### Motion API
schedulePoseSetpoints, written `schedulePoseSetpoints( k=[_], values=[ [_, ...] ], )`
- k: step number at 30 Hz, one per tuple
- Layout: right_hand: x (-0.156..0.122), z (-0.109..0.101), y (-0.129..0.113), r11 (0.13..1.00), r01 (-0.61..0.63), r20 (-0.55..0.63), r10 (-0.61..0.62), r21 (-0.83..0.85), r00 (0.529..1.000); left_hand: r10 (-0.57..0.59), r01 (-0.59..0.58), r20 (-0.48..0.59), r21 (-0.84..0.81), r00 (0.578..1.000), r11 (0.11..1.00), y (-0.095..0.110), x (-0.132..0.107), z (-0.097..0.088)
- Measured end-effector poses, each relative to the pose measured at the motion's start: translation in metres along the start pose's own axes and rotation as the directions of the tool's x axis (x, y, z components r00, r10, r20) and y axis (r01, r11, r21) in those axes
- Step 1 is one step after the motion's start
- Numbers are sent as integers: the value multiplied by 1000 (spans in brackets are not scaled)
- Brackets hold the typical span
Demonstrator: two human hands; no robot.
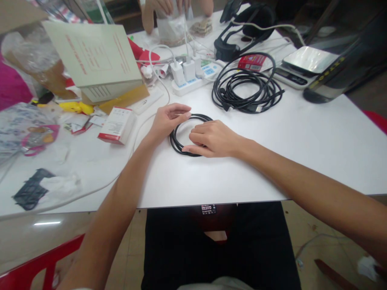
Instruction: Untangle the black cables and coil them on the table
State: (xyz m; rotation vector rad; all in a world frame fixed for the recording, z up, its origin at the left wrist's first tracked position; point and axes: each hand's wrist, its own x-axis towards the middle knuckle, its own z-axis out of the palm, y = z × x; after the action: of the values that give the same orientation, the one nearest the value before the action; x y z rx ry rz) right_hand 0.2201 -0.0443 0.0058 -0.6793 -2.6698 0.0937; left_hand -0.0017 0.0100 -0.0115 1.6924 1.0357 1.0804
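Head view looks down past dark trousers and tan floor tiles to the near edge of a smooth white tabletop (272, 161), with a red plastic chair (33, 266) at the lower left. Both bare forearms reach in over that edge. At the middle of the bare surface lies a small coil of thin black cable (177, 141), flat on the table. The left hand (166, 121) curls over the coil's left rim, fingers bent and thumb tucked, pinching the strands there. The right hand (213, 139) lies on the coil's right side, fingers nearly straight and pressed down flat, covering that part.

Left of the hands sits a white and red cardboard box (116, 125), then clutter of plastic wrappers and papers. Farther back rests a larger loose coil of black cable (246, 90), a white power strip with white chargers plugged in (193, 78), a pale green cardboard folder (93, 56) and a silver-topped digital scale (305, 60). At the far edge, another person's hands (169, 8) hold a clear plastic bag (171, 28).
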Motion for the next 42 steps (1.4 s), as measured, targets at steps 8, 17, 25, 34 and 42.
schedulePoseSetpoints(
  k=[8, 17, 25, 34, 42],
  values=[
    [-2, -4, 23, 981, -183, -239, 164, -62, 957, 17, -18, 43, 27, 999, 999, 5, -2, 2],
    [-25, -16, 105, 786, -596, -439, 484, -162, 757, -33, 32, 113, 9, 993, 999, 18, -10, 13],
    [-31, -20, 105, 658, -735, -232, 698, -167, 677, 7, -13, -81, -77, 997, 997, 9, -2, 10],
    [-28, -21, 103, 693, -689, -105, 684, -212, 721, -70, 47, -154, -145, 986, 988, 5, 2, 8],
    [-30, -5, 113, 779, -617, -244, 580, -116, 778, -47, 34, -127, -100, 991, 994, 3, 2, 7]
  ],
)
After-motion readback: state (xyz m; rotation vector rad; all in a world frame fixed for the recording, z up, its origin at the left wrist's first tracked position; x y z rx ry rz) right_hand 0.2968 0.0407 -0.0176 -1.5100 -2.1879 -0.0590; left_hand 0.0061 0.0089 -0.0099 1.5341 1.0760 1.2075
